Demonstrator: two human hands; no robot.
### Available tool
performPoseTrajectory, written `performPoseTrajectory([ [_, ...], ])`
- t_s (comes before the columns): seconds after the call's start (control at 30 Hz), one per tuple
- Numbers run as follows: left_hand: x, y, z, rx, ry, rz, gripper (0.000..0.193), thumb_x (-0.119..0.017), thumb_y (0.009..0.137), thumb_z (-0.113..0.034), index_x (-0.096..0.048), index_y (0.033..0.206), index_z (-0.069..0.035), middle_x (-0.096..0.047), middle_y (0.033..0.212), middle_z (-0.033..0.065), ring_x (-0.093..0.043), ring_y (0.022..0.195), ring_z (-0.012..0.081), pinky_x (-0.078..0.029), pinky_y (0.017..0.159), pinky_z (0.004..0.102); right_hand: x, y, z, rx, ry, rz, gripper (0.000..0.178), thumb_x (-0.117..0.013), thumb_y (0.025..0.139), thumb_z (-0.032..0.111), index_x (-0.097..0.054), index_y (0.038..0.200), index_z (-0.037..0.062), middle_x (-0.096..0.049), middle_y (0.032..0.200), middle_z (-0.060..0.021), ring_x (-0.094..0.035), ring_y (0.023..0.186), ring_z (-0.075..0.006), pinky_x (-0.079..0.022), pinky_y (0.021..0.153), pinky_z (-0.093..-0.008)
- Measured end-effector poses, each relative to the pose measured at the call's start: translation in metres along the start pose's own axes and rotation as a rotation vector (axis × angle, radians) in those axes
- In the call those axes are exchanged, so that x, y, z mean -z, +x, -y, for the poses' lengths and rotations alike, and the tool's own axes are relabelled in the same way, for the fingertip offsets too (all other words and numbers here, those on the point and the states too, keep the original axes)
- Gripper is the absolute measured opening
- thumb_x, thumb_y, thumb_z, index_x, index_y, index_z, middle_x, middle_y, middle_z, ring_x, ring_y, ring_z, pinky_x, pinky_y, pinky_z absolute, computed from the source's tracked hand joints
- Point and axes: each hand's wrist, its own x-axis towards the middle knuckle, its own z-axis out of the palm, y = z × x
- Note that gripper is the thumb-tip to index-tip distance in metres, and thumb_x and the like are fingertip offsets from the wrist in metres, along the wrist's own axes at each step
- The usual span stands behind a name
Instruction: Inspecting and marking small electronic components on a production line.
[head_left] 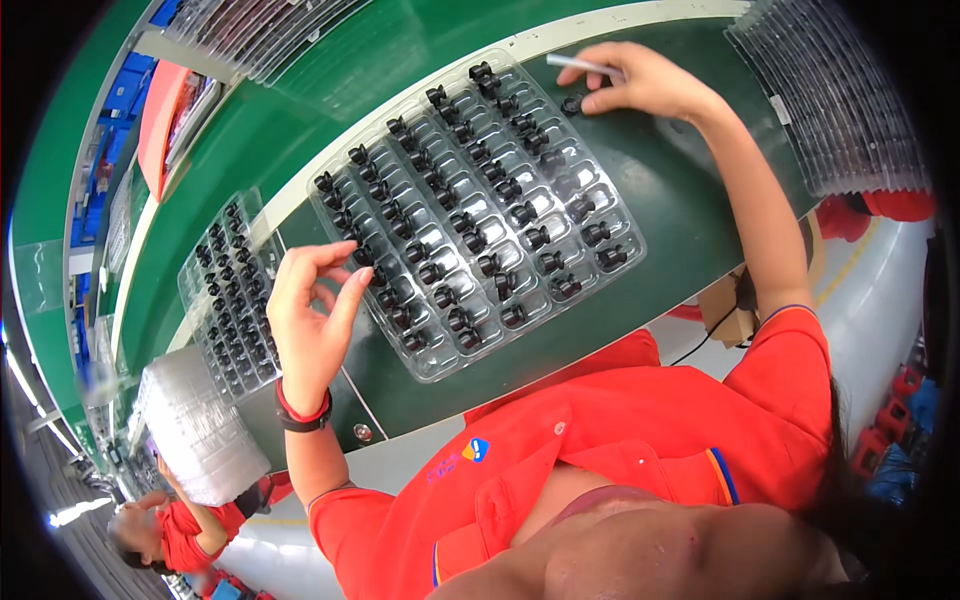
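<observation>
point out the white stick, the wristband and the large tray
white stick (586,66), head view, middle of its shaft
wristband (304,423), head view, dark band
large tray (433,362), head view, bare near-corner cell

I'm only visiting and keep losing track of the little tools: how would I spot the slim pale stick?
Start with the dark green bench and the big clear tray of black parts lying on it. Just right of the tray's top corner, the right hand holds the pale stick. It is straight, slim and light-coloured, whereas the small parts nearby are black and stubby.
</observation>
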Motion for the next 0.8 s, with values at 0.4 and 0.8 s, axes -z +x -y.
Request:
performPoseTrajectory([
  [0.4, -0.051, 0.047, -0.038, -0.11, -0.471, 0.093, 0.036, -0.073, 0.076, -0.004, -0.061, 0.109, -0.001, -0.06, 0.1, 0.0085, -0.063, 0.079, 0.0092, -0.047, 0.059, 0.0176, -0.014, -0.021, 0.053, 0.186, 0.225, -0.154, 0.022, -0.069, 0.079, 0.01, -0.06, 0.096, -0.0003, -0.059, 0.087, -0.0024, -0.056, 0.083, -0.0114, -0.045, 0.075, -0.0243],
  [0.8, -0.049, 0.03, -0.047, 0.166, -0.882, 0.18, 0.024, -0.065, 0.081, 0.004, -0.06, 0.104, 0.007, -0.066, 0.09, 0.0122, -0.066, 0.078, 0.0139, -0.055, 0.072, 0.0233, -0.058, -0.037, 0.108, 0.355, 0.172, -0.19, 0.028, -0.072, 0.078, 0.01, -0.061, 0.103, 0.0016, -0.057, 0.088, -0.0038, -0.054, 0.08, -0.0102, -0.043, 0.066, -0.0223],
])
